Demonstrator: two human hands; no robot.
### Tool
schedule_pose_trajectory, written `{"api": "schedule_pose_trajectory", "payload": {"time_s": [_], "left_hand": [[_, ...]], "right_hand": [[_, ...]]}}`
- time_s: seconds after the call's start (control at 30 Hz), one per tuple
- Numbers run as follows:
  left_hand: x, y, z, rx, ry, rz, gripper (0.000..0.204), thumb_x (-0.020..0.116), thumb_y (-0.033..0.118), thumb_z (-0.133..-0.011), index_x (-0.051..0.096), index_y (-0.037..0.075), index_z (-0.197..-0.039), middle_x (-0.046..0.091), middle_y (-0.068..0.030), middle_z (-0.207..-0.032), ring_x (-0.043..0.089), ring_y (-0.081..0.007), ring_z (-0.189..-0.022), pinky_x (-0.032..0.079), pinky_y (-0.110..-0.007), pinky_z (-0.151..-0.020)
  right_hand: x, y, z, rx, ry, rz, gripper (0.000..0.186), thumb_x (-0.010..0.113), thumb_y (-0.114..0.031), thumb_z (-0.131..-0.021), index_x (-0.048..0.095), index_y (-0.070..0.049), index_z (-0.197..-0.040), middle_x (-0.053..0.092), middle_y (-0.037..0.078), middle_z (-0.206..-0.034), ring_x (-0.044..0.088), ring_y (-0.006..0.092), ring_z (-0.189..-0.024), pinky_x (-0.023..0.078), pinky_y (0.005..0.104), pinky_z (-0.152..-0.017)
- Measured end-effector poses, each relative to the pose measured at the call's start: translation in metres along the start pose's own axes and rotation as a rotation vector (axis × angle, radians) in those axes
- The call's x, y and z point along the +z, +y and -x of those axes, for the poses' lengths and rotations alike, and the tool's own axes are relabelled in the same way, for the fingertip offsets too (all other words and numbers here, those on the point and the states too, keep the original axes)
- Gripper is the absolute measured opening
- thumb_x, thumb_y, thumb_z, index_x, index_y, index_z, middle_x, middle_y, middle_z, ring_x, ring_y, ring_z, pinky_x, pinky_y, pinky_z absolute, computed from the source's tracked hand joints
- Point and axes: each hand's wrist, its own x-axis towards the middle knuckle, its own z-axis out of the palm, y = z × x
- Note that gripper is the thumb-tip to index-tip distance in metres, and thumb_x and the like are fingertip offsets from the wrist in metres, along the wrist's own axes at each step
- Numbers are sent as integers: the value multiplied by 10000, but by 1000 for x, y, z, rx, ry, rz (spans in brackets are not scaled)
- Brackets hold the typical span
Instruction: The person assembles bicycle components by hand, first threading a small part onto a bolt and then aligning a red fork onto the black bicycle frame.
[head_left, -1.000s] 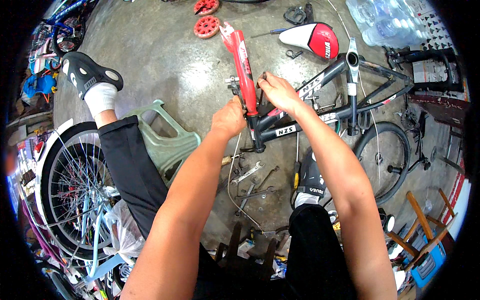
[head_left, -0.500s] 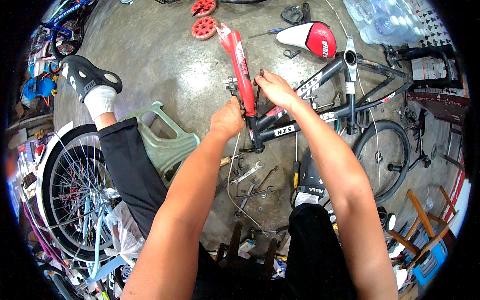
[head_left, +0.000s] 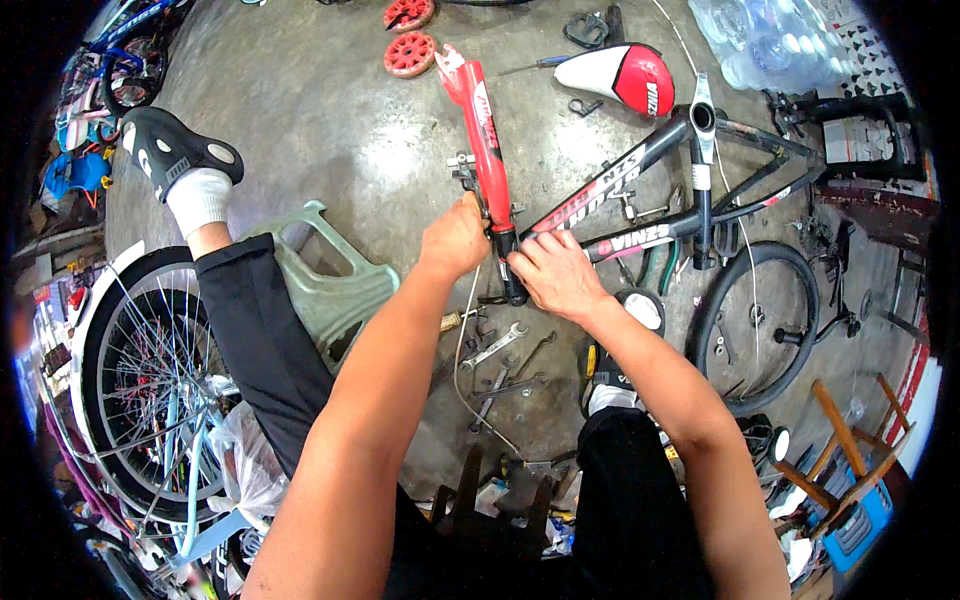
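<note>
A red bicycle fork (head_left: pixel 483 140) points away from me, its lower end at the head tube (head_left: pixel 511 282) of a black bicycle frame (head_left: pixel 645 235). My left hand (head_left: pixel 455 238) is closed around the fork's near end. Beyond its knuckles, a silver-and-dark metal part (head_left: pixel 463 172) sticks out beside the fork. My right hand (head_left: pixel 560 274) curls over the frame just right of the head tube, back of the hand up. Its fingertips and anything under them are mostly hidden.
Several wrenches (head_left: pixel 497 345) lie below the frame. A pale green plastic stool (head_left: pixel 340 285) is at left, near a spoked wheel (head_left: pixel 150 390). A red-and-white saddle (head_left: pixel 625 78), red wheels (head_left: pixel 409 55) and a black tyre (head_left: pixel 810 330) lie around. Bottles (head_left: pixel 775 50) stand far right.
My right hand has come down toward me from beside the fork's shaft to the frame near the head tube. The frame has shifted a little, while my left hand stays nearly in place.
</note>
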Motion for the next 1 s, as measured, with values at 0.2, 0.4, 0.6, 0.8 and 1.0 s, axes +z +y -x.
{"api": "schedule_pose_trajectory", "payload": {"time_s": [0.2, 0.4, 0.6, 0.8, 1.0], "left_hand": [[4, -1, -1, 29, 54, 10, 313, 619, 223, -961, 512, 6, -1161, 674, -277, -1179, 650, -457, -1115, 514, -543, -932], [0, 0, 1, 23, 30, 26, 312, 613, 211, -962, 510, -10, -1156, 670, -290, -1183, 644, -458, -1129, 510, -536, -944], [-3, 2, 4, 40, 40, 14, 307, 612, 209, -961, 510, -9, -1153, 669, -295, -1181, 642, -458, -1136, 507, -536, -951], [1, 0, 1, 34, 42, 6, 320, 616, 221, -958, 505, -5, -1157, 670, -295, -1176, 648, -460, -1123, 513, -537, -944], [3, -1, 0, 25, 36, 1, 323, 619, 236, -964, 504, -5, -1146, 672, -294, -1169, 651, -457, -1121, 512, -543, -942]], "right_hand": [[-4, 7, 12, 1, 192, -104, 201, 666, -222, -893, 624, -99, -1046, 584, 57, -957, 589, 260, -991, 436, 426, -928], [-28, 54, -45, 656, 172, -629, 420, 482, -363, -1053, 581, 38, -1128, 687, 288, -1003, 661, 449, -1009, 475, 535, -895], [-14, 91, -86, 744, -10, -743, 490, 404, -416, -1038, 644, 9, -1089, 695, 289, -1049, 643, 470, -1072, 471, 523, -948], [-3, 93, -93, 755, -40, -734, 532, 403, -437, -1034, 632, 29, -1149, 670, 310, -1167, 609, 469, -1166, 451, 522, -1002], [4, 89, -98, 751, -51, -698, 570, 387, -441, -1033, 598, 54, -1221, 638, 336, -1226, 588, 476, -1205, 437, 529, -1041]]}}
